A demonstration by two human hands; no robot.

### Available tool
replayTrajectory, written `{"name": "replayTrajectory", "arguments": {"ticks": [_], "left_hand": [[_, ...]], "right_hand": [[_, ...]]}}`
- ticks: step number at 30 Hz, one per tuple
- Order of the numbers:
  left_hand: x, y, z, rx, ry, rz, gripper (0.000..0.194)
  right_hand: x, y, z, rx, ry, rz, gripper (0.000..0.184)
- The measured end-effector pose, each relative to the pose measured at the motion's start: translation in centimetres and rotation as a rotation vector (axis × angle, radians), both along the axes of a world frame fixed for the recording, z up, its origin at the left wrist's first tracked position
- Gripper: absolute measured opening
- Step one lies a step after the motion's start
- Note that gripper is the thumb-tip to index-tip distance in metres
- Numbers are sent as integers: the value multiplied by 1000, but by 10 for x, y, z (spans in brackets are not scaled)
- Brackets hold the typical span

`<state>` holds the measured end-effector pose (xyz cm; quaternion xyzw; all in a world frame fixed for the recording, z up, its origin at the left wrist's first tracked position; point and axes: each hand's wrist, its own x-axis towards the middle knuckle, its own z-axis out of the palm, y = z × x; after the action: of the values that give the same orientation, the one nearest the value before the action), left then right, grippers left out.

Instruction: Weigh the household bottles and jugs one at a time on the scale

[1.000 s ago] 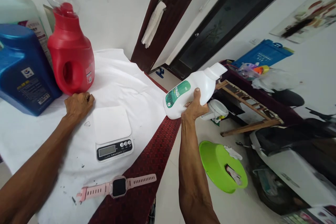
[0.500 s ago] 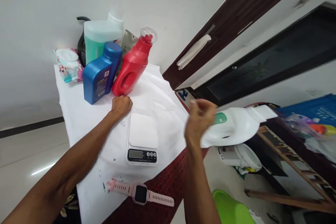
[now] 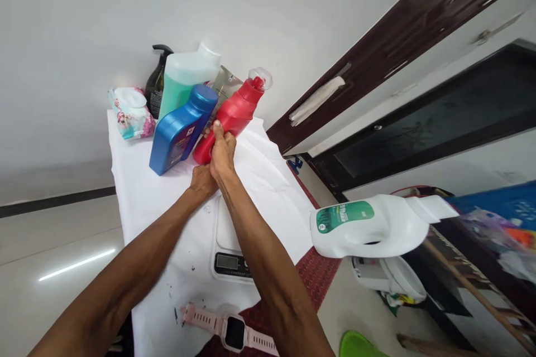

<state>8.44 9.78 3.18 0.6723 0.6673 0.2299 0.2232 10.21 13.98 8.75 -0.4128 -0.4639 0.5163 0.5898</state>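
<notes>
Both arms bare as far as the frame shows. Left forearm (image 3: 142,256) and right forearm (image 3: 268,251): long, lean, tapering to narrow wrists; muscle and tendon contours show toward the elbows. Bare left hand (image 3: 202,179): rounded back, fingers mostly hidden. Bare right hand (image 3: 223,153): slim, thumb with rounded tip; finger detail too small to read.

We count five bottles: one red detergent bottle (image 3: 242,107), one blue bottle (image 3: 171,138), one jug of green liquid (image 3: 177,88), one dark pump bottle (image 3: 156,88) and one white green-labelled bottle (image 3: 396,226). We also count one left hand (image 3: 202,181), one right hand (image 3: 223,152), one wipes pack (image 3: 132,112), one digital scale (image 3: 226,234), one smartwatch (image 3: 234,333), one white towel (image 3: 317,101) and one white bucket (image 3: 402,280).
</notes>
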Motion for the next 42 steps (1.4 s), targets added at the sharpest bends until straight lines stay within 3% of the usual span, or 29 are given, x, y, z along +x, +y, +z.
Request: {"name": "replayTrajectory", "arguments": {"ticks": [8, 13, 17, 22, 26, 31, 36, 42], "left_hand": [[6, -7, 3, -53, 147, -54, 42], [5, -5, 5, -65, 231, -69, 46], [5, -4, 7, -75, 262, -66, 47], [6, -5, 6, -83, 246, -68, 46], [6, -5, 5, -81, 234, -63, 46], [7, -7, 9, -100, 263, -71, 47], [7, -7, 9, -93, 276, -66, 47], [6, -7, 10, -96, 278, -66, 48]], "right_hand": [[65, 17, 13, 25, 50, -133, 61], [112, 35, 27, -132, 75, -277, 69], [138, 27, 31, -154, 14, -349, 72], [181, -15, 41, -22, -119, -396, 74], [220, -69, 65, 164, -151, -366, 77], [235, -140, 90, 187, -176, -388, 84], [218, -180, 79, 174, -121, -380, 81], [196, -184, 56, 172, -115, -304, 77]]}}
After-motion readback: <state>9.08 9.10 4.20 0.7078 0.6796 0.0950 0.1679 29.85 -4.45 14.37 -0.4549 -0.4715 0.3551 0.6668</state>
